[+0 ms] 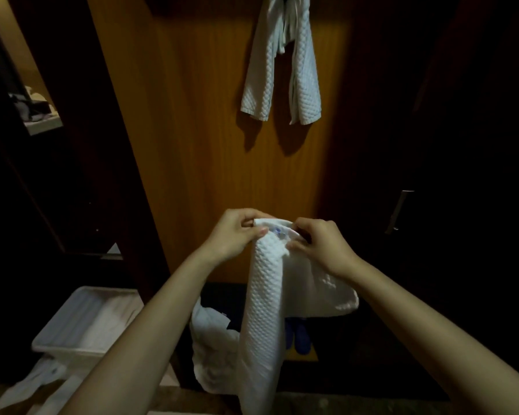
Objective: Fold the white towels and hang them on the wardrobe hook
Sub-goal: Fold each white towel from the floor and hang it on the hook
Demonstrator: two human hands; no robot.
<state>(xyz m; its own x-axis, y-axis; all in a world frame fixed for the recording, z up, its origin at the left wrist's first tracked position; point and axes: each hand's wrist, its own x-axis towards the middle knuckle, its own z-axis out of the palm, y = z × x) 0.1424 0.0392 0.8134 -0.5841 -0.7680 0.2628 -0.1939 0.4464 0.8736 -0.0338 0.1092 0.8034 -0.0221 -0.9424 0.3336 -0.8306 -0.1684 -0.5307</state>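
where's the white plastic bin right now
In the head view, the white plastic bin sits on the floor at lower left, beside the orange-brown wooden wardrobe door.

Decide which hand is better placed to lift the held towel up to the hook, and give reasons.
Probably the right hand: it pinches the towel top almost directly below the hanging towels; the left hand sits further left.

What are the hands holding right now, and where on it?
Both hands, left and right, pinch the white towel at its top edge; the rest hangs down.
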